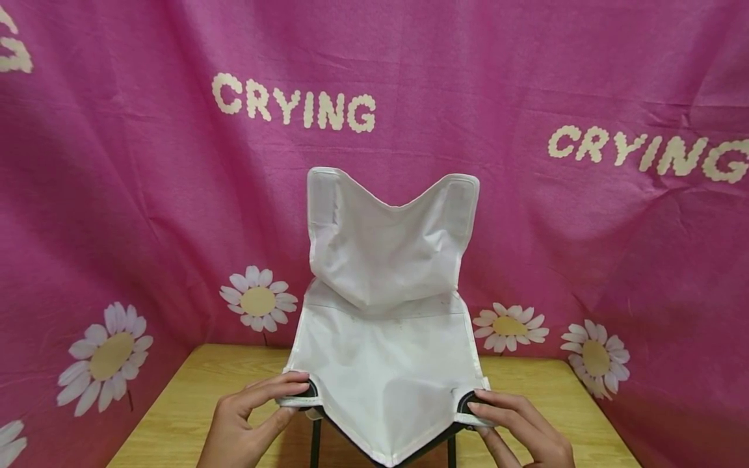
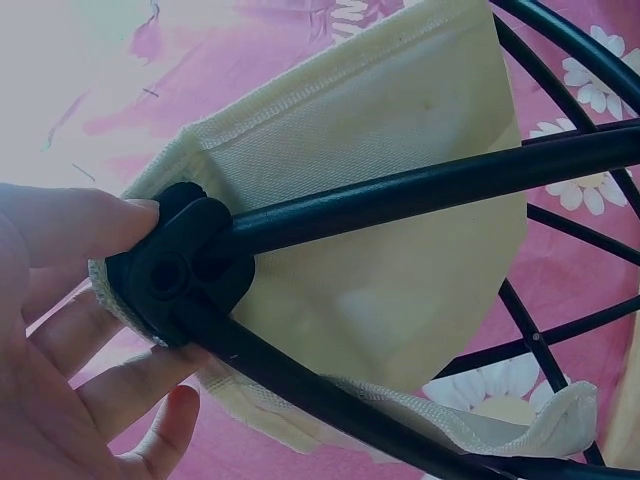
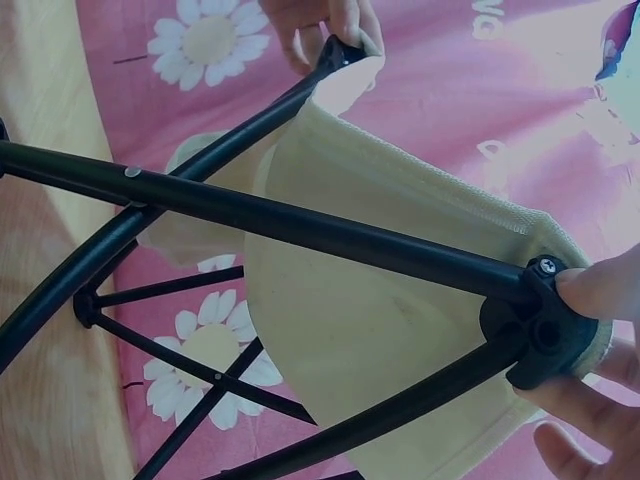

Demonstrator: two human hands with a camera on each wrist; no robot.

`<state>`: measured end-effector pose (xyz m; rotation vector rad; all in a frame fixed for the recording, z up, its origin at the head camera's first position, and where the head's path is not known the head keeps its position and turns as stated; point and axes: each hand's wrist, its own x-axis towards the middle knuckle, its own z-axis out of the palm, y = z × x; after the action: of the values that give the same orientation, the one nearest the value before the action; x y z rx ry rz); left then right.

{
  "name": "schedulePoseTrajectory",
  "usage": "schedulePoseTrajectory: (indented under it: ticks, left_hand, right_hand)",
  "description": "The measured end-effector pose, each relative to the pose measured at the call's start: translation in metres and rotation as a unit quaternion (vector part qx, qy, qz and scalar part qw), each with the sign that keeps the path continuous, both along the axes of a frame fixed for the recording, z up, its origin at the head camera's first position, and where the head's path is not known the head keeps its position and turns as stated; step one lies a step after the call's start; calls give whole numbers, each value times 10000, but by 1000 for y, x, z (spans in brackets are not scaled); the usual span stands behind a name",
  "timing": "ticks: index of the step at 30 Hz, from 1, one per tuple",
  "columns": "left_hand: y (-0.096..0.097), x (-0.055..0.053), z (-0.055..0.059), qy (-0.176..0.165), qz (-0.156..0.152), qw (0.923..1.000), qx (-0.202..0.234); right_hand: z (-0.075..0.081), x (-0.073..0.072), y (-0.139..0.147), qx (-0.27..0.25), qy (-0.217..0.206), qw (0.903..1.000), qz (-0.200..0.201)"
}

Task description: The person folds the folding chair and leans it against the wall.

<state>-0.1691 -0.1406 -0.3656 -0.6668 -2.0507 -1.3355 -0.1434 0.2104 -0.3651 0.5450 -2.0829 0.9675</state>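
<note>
A folding camp chair with a white fabric seat [image 1: 380,357] and a raised backrest [image 1: 392,253] stands on the table in the head view. My left hand [image 1: 246,416] pinches its front left corner, fingers over the fabric pocket and thumb beneath. In the left wrist view this corner covers a black plastic joint [image 2: 175,270] where dark tubes meet. My right hand [image 1: 526,426] pinches the front right corner the same way. A matching black joint [image 3: 540,330] shows between thumb and fingers in the right wrist view. Most of the legs are hidden beneath the fabric in the head view.
Under the seat, black tubes [image 3: 230,375] cross each other. The wooden tabletop [image 1: 175,390] extends on both sides of the chair. Behind and beside it hangs a pink cloth [image 1: 445,84] printed with daisies and lettering.
</note>
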Motion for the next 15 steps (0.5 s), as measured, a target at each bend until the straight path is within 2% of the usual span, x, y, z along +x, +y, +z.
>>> schedulePoseTrajectory:
  ticks: [3,7,15]
  left_hand:
    - [0,1,1,-103,23,9999,52]
    - [0,1,2,-72,5,10000,26]
    - [1,3,4,-231,69,9997,-1]
  right_hand:
    - [-1,0,-1,-16,57,10000,66]
    - [-1,0,-1,-16,105,9999,105]
    - [2,-1,-1,-9,-74,9999,141]
